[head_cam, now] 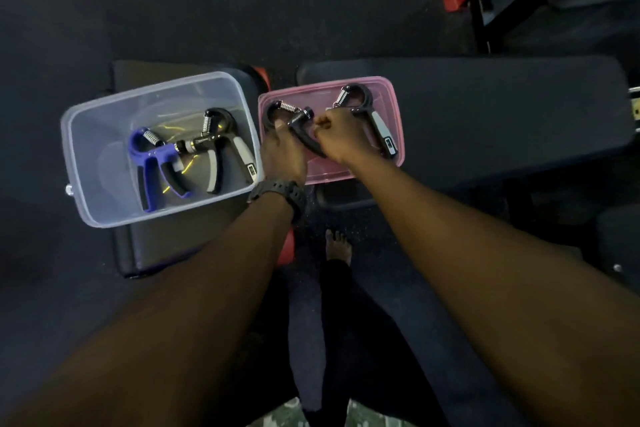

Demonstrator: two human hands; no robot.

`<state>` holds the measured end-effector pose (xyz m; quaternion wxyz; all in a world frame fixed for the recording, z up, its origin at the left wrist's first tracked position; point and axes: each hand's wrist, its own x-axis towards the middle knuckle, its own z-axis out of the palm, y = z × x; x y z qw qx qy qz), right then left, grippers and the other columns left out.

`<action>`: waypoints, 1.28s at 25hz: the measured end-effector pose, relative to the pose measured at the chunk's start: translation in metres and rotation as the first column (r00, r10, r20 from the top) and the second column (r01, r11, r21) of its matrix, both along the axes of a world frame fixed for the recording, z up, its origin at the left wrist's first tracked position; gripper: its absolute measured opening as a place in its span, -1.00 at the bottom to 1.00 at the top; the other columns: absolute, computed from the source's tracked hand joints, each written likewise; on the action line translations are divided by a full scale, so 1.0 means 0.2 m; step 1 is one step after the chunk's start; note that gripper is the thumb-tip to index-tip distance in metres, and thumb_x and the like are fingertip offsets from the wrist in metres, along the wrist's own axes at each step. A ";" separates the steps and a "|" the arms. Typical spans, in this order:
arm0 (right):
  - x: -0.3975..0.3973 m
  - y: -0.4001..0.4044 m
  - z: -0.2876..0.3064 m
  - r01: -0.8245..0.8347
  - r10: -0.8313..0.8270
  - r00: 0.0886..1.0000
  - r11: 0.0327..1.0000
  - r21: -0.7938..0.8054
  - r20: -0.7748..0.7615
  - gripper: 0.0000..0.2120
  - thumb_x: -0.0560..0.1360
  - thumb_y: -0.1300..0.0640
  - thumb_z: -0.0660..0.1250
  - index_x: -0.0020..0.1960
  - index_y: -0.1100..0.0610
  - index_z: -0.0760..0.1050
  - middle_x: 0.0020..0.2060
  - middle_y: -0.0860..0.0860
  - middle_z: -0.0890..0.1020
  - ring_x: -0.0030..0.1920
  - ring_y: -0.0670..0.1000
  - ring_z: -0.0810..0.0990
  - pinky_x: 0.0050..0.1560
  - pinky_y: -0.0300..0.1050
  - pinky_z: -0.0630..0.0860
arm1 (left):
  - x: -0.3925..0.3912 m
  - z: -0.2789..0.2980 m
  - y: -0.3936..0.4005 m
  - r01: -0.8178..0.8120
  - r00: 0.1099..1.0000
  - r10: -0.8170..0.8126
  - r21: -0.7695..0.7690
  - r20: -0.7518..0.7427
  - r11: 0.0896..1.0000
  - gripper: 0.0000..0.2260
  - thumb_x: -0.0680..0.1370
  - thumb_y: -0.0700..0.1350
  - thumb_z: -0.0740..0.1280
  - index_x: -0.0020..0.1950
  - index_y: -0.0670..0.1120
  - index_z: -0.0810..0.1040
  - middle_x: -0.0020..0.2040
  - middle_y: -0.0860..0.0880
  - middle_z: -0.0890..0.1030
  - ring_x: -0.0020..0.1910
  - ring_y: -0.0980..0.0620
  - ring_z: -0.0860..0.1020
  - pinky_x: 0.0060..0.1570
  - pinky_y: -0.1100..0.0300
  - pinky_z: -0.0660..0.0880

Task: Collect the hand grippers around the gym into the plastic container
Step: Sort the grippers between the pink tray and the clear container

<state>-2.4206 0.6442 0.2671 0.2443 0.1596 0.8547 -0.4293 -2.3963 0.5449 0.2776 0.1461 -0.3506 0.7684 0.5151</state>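
A black padded gym bench (485, 107) runs across the right of the scene, and a smaller dark pad (166, 253) lies to its left. On that left pad sits the clear plastic container (83, 135), open at the top. Inside it lie two hand grippers: a blue hand gripper (152, 163) on the left and a black-and-grey hand gripper (225, 146) just to its right, the two touching at their adjuster knobs.

On the near left end of the bench lies the pink lid (394, 97), flat, just right of the container. Two more grippers are over it. The left hand (282, 152), with a black wristwatch (277, 192) on the wrist, curls its fingers around a black hand gripper (298, 125) at the lid's left edge. The right hand (341, 135) closes on one handle of a grey-handled hand gripper (374, 114) further right.

Both hands cover much of the handles, so whether either gripper rests on the lid or is lifted cannot be told. A bare foot (338, 246) shows on the dark floor below the lid.
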 end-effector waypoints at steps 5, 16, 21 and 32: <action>-0.05 -0.09 -0.06 -0.174 0.157 0.978 0.976 0.128 0.134 -0.77 0.56 0.10 0.25 -0.15 0.21 0.59 -0.20 0.19 0.62 -0.14 0.17 0.55 -0.30 -0.16 0.25 | -0.05 -0.06 0.00 -0.055 0.995 0.049 0.065 0.088 0.996 -0.43 0.65 0.14 -0.05 0.48 -0.17 0.40 0.47 -0.21 0.44 0.44 -0.18 0.40 0.46 -0.02 0.28; 0.02 -0.12 -0.03 0.053 -0.053 0.971 0.999 0.008 0.235 -0.79 0.57 0.10 0.21 -0.03 0.20 0.56 -0.20 0.14 0.58 -0.22 0.09 0.52 -0.30 -0.09 0.43 | -0.10 -0.22 -0.01 -0.032 0.989 0.006 0.174 0.147 0.984 -0.11 0.29 0.40 -0.02 0.47 -0.09 0.41 0.43 -0.15 0.48 0.41 -0.17 0.43 0.43 -0.18 0.29; 0.07 -0.03 0.18 0.134 -0.133 0.987 0.991 -0.007 0.091 -0.81 0.57 0.13 0.24 -0.03 0.16 0.61 -0.06 0.15 0.70 -0.04 0.20 0.67 0.09 0.26 0.61 | -0.03 0.18 0.08 0.154 0.987 -0.158 0.125 0.024 0.980 -0.13 0.34 0.38 -0.14 0.32 -0.18 0.49 0.30 -0.22 0.55 0.31 -0.24 0.49 0.30 -0.28 0.39; -0.12 -0.90 0.65 -0.282 0.295 0.941 0.954 0.099 -0.163 -0.78 0.48 0.28 0.28 0.01 0.19 0.68 0.00 0.21 0.71 0.03 0.23 0.67 0.08 0.14 0.59 | -0.10 0.63 -0.95 -0.187 0.972 0.210 0.197 -0.104 0.962 -0.29 0.44 0.33 -0.02 0.26 -0.11 0.60 0.27 -0.17 0.62 0.27 -0.19 0.54 0.35 -0.14 0.42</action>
